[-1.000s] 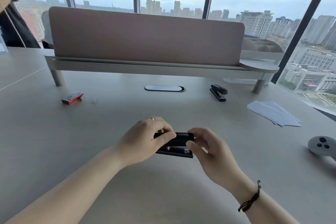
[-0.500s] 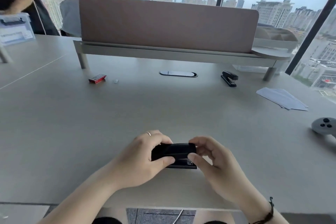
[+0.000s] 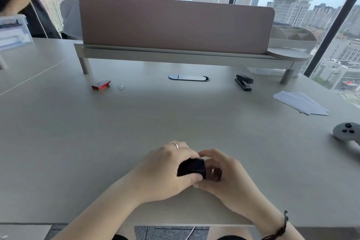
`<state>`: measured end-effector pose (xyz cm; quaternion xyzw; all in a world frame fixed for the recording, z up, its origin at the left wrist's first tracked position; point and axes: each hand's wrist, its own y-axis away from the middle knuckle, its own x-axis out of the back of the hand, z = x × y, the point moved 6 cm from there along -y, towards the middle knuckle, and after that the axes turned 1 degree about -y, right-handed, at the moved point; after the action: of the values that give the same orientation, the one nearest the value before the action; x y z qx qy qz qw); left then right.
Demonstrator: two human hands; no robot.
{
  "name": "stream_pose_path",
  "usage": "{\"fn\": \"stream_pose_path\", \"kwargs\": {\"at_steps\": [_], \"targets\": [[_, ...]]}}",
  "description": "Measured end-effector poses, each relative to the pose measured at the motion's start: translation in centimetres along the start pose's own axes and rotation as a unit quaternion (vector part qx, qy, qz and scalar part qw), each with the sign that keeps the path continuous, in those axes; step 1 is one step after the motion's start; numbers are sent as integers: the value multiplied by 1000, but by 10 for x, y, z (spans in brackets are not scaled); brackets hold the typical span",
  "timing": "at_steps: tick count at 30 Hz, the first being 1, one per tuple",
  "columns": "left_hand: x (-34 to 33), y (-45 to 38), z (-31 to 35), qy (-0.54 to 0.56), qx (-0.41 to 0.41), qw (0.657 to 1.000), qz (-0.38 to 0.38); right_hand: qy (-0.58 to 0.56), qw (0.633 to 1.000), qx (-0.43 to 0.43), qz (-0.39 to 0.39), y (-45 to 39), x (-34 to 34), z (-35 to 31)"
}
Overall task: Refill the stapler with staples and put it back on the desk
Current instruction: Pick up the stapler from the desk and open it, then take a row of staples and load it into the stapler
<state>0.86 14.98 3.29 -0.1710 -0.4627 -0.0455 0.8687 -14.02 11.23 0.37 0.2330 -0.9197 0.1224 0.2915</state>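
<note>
A small black stapler (image 3: 192, 166) is held just above the desk (image 3: 175, 119) near its front edge, between both hands. My left hand (image 3: 165, 169) wraps its left end and top. My right hand (image 3: 220, 173) closes around its right end, fingers curled over it. Most of the stapler is hidden by the fingers, and I cannot tell whether it is open. A red staple box (image 3: 101, 84) lies far back on the left, with a short strip of staples (image 3: 121, 87) just to its right.
A second black stapler (image 3: 244, 82) sits at the back right under the raised shelf (image 3: 175, 54) with its pink divider. White papers (image 3: 302, 102) and a grey controller (image 3: 345, 134) lie at the right. A person stands at the far left.
My hands have drawn the stapler toward the desk's front edge and closed more tightly around it. Its metal underside no longer shows. The camera tilted down and back.
</note>
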Motion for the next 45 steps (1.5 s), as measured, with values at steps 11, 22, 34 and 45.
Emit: {"fn": "stream_pose_path", "kwargs": {"at_steps": [11, 22, 34, 45], "targets": [[64, 1, -3, 124, 8, 987, 99, 13, 1000, -29, -1, -8, 10, 13], [91, 81, -116, 234, 135, 958, 101, 23, 999, -16, -18, -10, 10, 15], [73, 93, -121, 69, 142, 987, 26, 42, 999, -13, -12, -11, 9, 17], [75, 94, -130, 104, 148, 983, 21, 26, 998, -5, -50, -13, 11, 15]]}}
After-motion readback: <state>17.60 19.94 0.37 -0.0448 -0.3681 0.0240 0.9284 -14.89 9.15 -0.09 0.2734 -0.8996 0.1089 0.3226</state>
